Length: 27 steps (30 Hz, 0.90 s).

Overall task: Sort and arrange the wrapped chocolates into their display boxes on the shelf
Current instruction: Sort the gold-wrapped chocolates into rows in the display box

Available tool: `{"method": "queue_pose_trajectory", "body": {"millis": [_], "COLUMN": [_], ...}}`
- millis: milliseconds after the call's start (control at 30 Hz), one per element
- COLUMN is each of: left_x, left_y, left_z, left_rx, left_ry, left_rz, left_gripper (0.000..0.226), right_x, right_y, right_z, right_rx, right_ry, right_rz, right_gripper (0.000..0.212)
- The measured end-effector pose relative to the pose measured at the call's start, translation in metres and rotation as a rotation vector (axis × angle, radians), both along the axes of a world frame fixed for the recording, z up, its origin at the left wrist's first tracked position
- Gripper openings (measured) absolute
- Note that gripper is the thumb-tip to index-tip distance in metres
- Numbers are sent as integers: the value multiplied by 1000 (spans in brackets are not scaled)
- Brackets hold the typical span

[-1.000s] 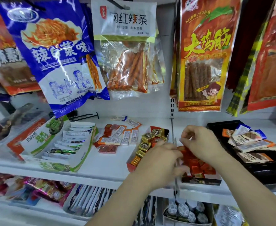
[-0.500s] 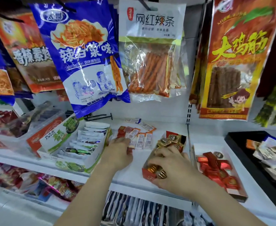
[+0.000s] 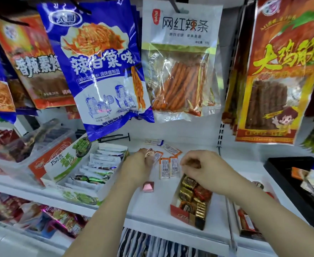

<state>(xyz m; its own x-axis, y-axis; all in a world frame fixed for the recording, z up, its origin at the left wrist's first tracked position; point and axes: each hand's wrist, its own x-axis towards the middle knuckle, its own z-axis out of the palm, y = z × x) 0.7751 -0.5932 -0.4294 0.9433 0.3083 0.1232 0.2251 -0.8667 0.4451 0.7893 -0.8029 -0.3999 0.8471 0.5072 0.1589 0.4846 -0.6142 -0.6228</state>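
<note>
On the white shelf (image 3: 152, 204), near its front edge, stands one narrow orange display box (image 3: 180, 213). It is packed with wrapped chocolates (image 3: 186, 194): at least four gold ones and one red-orange one show, and the rest are hidden under the right wrist.

The right hand (image 3: 200, 166) hovers over the far end of that box with its fingers curled. Whether it grips anything cannot be told.

The left hand (image 3: 140, 167) is just left of it. Its fingers are curled round a small reddish chocolate (image 3: 146, 152) at the far side.

One pink wrapped chocolate (image 3: 148, 186) lies alone on the shelf, just beside the left wrist.

Five flat packets lie loose between and beyond the hands. Two of them (image 3: 164, 167) lie side by side, touching, and three more (image 3: 172, 148) are scattered farther back.

Far left, one green-and-white box (image 3: 59, 164) holds a row of white packets; their number is unclear.

A second box (image 3: 245, 222) with red pieces sits right of the orange one, mostly hidden by the right forearm. One black tray (image 3: 282, 175) at the right edge carries a loose heap of wrappers.

Above, four snack bags hang in a row, counted left to right: one orange (image 3: 28, 58), one blue (image 3: 100, 75), one clear (image 3: 180, 67) and one red-and-yellow (image 3: 282, 75). More bags hang behind them and at both edges.
</note>
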Motion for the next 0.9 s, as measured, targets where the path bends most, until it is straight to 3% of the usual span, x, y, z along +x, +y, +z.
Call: {"method": "queue_pose_trajectory", "body": {"millis": [200, 333, 500, 667, 900], "left_x": [33, 36, 37, 39, 40], "left_y": [-10, -14, -8, -14, -9], "left_z": [-1, -14, -12, -13, -7], "left_rx": [291, 303, 356, 372, 264], "left_ry": [112, 117, 284, 341, 379], "left_rz": [23, 18, -39, -107, -94], "left_gripper": [38, 38, 83, 85, 73], "right_x": [80, 108, 116, 116, 116], "right_y": [56, 74, 82, 84, 95], "right_z": [-11, -20, -30, -29, -26], "right_rx": [-386, -509, -620, -738, -694], "right_ry": [53, 89, 163, 85, 205], "right_rz": [-48, -102, -19, -53, 1], "right_gripper": [47, 44, 31, 36, 42]}}
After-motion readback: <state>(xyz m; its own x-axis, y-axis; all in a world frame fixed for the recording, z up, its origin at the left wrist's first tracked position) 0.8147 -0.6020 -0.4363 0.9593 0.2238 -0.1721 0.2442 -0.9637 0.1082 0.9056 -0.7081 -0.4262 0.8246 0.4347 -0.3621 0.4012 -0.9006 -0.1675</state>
